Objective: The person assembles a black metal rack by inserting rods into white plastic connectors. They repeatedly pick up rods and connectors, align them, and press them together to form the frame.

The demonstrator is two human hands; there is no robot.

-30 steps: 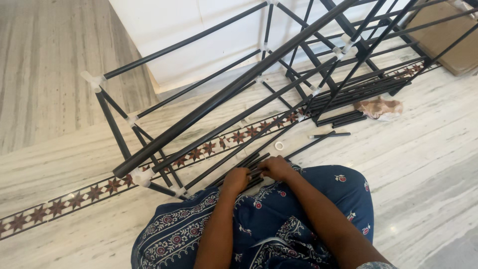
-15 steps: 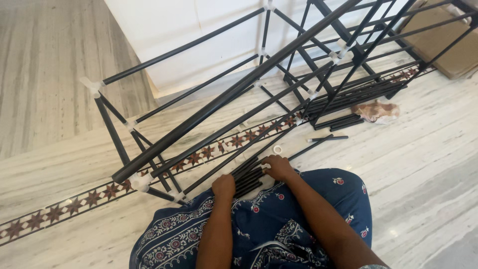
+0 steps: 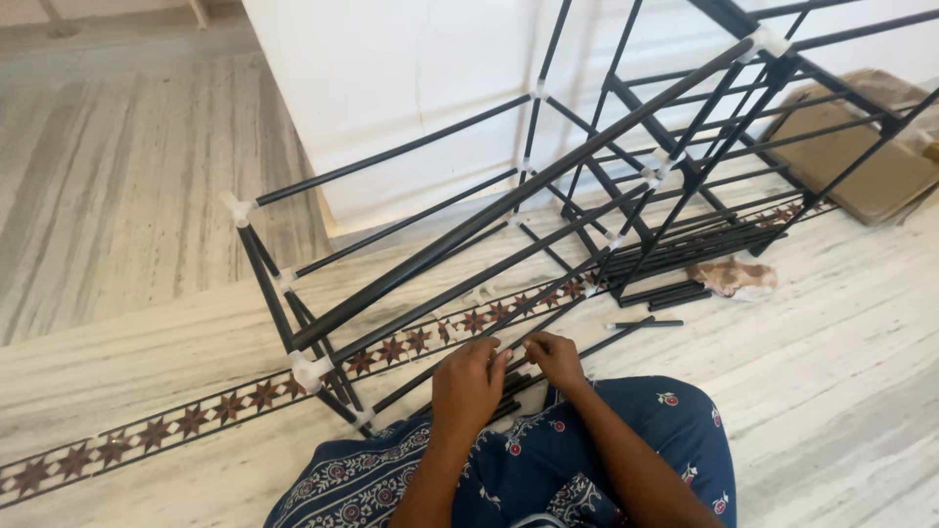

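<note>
A frame of black rods (image 3: 509, 210) joined by white connectors (image 3: 311, 372) lies tilted on the floor in front of me. My left hand (image 3: 468, 386) and my right hand (image 3: 555, 357) meet just above my lap. Both have fingers curled over a small bundle of loose black rods (image 3: 514, 383) at the frame's near edge. The fingertips hide how the rods' ends sit. My knees are covered by a blue patterned garment (image 3: 685, 435).
More loose black rods (image 3: 685, 252) lie under the frame's right side, with a single one (image 3: 631, 325) apart. A crumpled beige rag (image 3: 734, 279) lies beside them. A brown flat board (image 3: 851, 161) lies at the far right. A white wall (image 3: 391, 98) stands behind the frame. A star-patterned floor border (image 3: 196, 420) runs across.
Both hands stay together on the rods by my lap, with small finger movements. The view has lifted a little, so the hands sit lower in the picture.
</note>
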